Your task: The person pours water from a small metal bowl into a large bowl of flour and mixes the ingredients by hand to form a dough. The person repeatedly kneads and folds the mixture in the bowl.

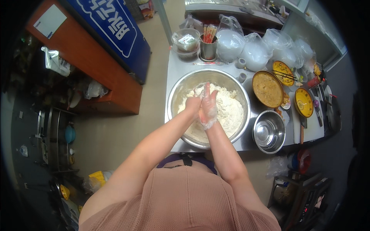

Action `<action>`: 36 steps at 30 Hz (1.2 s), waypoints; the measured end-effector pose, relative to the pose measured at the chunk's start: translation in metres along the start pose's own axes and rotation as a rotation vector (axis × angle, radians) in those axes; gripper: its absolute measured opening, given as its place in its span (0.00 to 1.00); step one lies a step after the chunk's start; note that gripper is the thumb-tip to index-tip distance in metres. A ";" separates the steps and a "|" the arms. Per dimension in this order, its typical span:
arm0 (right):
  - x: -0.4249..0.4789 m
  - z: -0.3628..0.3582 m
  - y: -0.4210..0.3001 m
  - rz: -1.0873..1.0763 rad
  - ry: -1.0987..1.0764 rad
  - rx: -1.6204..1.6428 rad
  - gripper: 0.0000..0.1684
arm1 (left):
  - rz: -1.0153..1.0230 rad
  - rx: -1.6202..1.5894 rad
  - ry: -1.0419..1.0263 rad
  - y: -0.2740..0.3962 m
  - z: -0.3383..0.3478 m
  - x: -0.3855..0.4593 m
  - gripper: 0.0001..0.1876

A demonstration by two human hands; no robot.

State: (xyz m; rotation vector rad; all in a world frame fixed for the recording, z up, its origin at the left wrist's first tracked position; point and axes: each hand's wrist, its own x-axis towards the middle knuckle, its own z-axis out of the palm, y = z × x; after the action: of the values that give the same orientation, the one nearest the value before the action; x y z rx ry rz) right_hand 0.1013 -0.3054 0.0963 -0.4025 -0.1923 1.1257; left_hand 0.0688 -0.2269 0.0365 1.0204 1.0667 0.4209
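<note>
A wide stainless steel basin [248,107] stands before me, holding a mass of lumpy flour dough [231,111]. Over it, my two hands meet at the palms. A clear plastic glove [210,122] covers my right hand [208,107], whose fingers point away from me with the thumb spread apart. My left hand [192,104] presses against the inner side of the right one, its fingers partly hidden there. Whether those fingers grip the glove cannot be made out. Thin clear film also shows around the left fingertips.
Right of the basin are an empty steel bowl [268,144], a yellow bowl of tan mixture [267,89] and a cleaver [302,130] on a white cutting board [313,130]. Bagged plastic containers [229,43] and a chopstick holder [208,50] line the back. A wooden cabinet [121,92] stands left.
</note>
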 end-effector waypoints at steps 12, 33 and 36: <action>-0.042 0.040 0.025 -0.204 -0.007 -1.647 0.30 | -0.281 -0.467 -0.370 0.049 -0.010 -0.023 0.29; -0.012 -0.006 0.010 0.133 0.289 -2.341 0.32 | 0.068 0.245 -0.077 0.011 -0.007 -0.032 0.14; -0.019 -0.001 0.022 -0.030 0.258 -2.208 0.34 | -0.149 -0.064 -0.287 0.009 -0.021 -0.011 0.15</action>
State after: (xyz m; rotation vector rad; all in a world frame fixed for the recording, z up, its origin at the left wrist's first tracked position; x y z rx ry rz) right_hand 0.0748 -0.3147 0.0872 -2.4164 -1.1891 0.3459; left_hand 0.0463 -0.2204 0.0478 0.9069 0.8587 0.1799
